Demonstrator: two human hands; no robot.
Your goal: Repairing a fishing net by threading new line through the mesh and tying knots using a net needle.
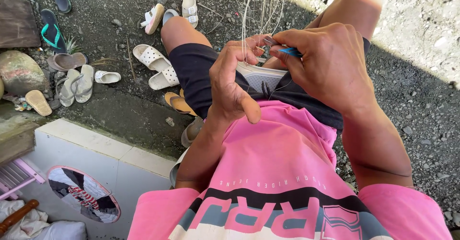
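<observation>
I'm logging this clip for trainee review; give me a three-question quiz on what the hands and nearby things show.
1. True or false: the right hand pinches a small blue-handled tool.
2. What does the left hand grip?
A. a sandal
B. thin pale net strands
C. a stone
3. What colour is the short-sleeved printed T-shirt?

Key: 1 true; 2 B; 3 pink.

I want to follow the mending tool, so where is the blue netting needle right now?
In the head view, the blue netting needle is pinched in the right hand, upper centre, just right of the left hand gripping the fine net strands.
</observation>
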